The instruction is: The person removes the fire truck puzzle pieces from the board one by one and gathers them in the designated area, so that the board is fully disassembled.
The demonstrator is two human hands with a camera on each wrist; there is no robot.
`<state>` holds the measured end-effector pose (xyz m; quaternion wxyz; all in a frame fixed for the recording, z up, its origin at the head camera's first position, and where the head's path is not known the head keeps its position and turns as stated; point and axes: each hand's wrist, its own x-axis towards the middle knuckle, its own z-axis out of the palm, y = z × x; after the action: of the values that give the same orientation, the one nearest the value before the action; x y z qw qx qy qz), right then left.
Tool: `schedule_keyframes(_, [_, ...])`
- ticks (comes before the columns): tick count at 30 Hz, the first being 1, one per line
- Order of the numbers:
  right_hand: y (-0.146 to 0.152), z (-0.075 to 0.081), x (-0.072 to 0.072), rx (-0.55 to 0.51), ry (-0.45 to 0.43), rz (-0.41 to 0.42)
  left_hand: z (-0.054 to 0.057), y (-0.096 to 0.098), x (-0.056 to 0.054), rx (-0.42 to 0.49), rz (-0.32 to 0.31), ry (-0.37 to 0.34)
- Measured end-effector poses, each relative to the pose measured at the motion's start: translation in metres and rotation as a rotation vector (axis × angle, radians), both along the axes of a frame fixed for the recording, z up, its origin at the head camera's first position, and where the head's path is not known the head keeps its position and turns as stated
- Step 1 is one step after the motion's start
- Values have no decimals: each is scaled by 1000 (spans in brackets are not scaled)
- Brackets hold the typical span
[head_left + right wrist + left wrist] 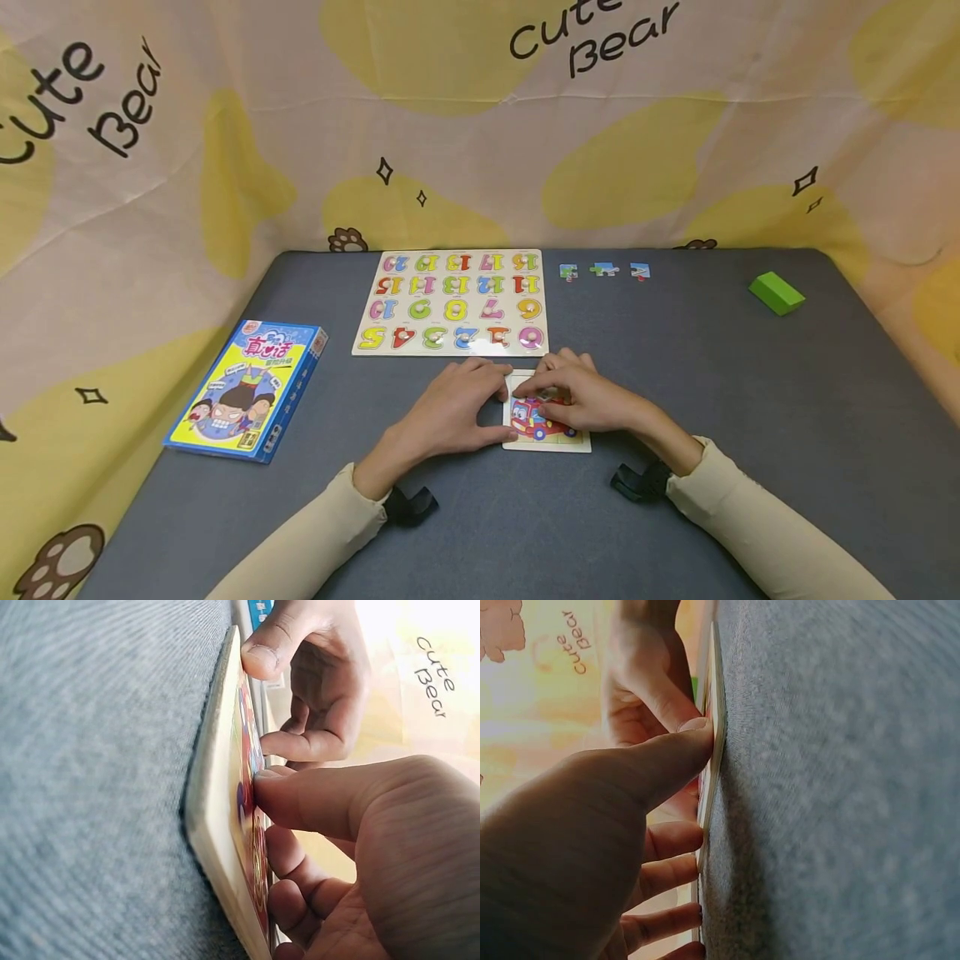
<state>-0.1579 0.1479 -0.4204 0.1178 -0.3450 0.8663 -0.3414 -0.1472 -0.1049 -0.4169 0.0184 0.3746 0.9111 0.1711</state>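
Note:
A small jigsaw puzzle (553, 444) in a pale wooden frame lies on the table, showing a red car with blue wheels. My left hand (461, 408) holds it by its left side, thumb at the near corner and forefinger toward the far corner. Above the picture, my right hand (592, 396) presses with thumb and fingertips spread on the pieces, covering the puzzle's right and far parts. In the right wrist view, the right thumb (300, 796) and bent fingers rest on the picture, close to the left hand (326, 682).
Behind the hands lies a number board (450, 302) with knobbed numerals. Three loose jigsaw pieces (604, 269) are in a row to its right. A green block (777, 293) stands at the far right, and a blue-and-yellow box (243, 392) on the left.

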Motion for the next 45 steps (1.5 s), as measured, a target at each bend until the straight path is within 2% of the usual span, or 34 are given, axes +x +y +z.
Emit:
schedule_keyframes(13, [0, 0, 0, -37, -20, -1, 0, 2, 0, 19, 18, -25])
schedule_keyframes(22, [-3, -4, 2, -36, 63, 6, 0, 2, -1, 11, 16, -23])
schedule_keyframes(45, [-4, -8, 1, -61, 58, -24, 1, 2, 0, 12, 8, -13])
